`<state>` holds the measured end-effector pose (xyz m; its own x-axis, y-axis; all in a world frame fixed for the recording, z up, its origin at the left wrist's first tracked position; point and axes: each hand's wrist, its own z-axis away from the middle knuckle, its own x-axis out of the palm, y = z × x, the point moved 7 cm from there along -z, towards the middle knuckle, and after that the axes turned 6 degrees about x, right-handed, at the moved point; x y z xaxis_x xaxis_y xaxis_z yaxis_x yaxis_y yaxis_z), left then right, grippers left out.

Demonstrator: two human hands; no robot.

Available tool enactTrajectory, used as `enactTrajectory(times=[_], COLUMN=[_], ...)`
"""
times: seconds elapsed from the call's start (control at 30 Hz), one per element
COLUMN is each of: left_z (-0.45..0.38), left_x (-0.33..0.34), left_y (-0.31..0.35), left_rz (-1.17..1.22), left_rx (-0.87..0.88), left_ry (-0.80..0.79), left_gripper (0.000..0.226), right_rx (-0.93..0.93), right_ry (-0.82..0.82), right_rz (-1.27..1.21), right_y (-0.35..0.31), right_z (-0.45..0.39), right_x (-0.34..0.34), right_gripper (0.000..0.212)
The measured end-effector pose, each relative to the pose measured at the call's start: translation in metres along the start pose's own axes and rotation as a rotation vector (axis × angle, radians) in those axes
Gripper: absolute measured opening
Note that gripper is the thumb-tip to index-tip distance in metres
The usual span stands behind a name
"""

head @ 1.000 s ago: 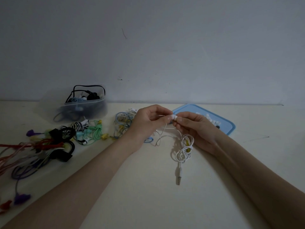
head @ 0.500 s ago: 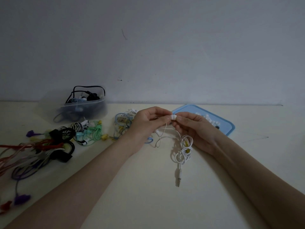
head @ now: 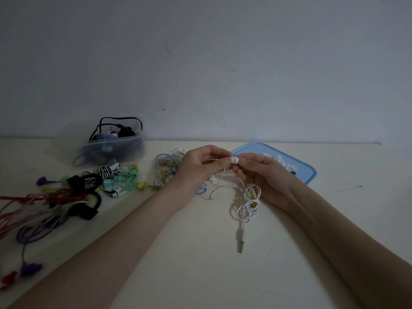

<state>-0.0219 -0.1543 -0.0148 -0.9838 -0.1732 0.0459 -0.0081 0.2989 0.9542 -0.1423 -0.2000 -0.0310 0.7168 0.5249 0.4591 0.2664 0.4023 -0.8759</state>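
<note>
A white earbud [head: 235, 160] is held above the cream table [head: 200, 264] between both hands. My left hand [head: 198, 166] pinches it from the left, and my right hand [head: 263, 172] pinches it from the right. Its white cable [head: 245, 208] hangs down in a loose coil, bound with a yellow tie, and ends in a jack plug [head: 241, 246] lying on the table.
A clear tub [head: 107, 150] of dark earphones stands at the back left. Tangled earphones lie around it: mint-green [head: 127, 181], red [head: 44, 197], purple [head: 29, 268], blue [head: 165, 166]. A blue lid [head: 307, 172] with small white ear tips lies behind my right hand.
Almost nothing differs. Both hands keep pinching the white earbud in the same spot, with only slight finger movement.
</note>
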Motion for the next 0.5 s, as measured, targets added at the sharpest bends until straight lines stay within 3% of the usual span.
enactTrajectory(times=[0.13,0.33,0.5], left_z=[-0.001,0.000,0.003], left_x=[-0.003,-0.001,0.004], left_y=[-0.003,-0.002,0.001], left_rz=[-0.014,-0.092,-0.061], left_rx=[0.001,0.024,0.044], left_ry=[0.053,0.074,0.062], left_gripper=[0.007,0.017,0.015], right_rx=[0.005,-0.210,-0.349], right_ry=[0.010,0.239,0.260], right_rz=[0.018,0.510,0.785], right_y=[0.001,-0.026,-0.042], right_z=[0.000,0.005,0.010], right_x=[-0.001,0.001,0.012], right_gripper=[0.014,0.008,0.018])
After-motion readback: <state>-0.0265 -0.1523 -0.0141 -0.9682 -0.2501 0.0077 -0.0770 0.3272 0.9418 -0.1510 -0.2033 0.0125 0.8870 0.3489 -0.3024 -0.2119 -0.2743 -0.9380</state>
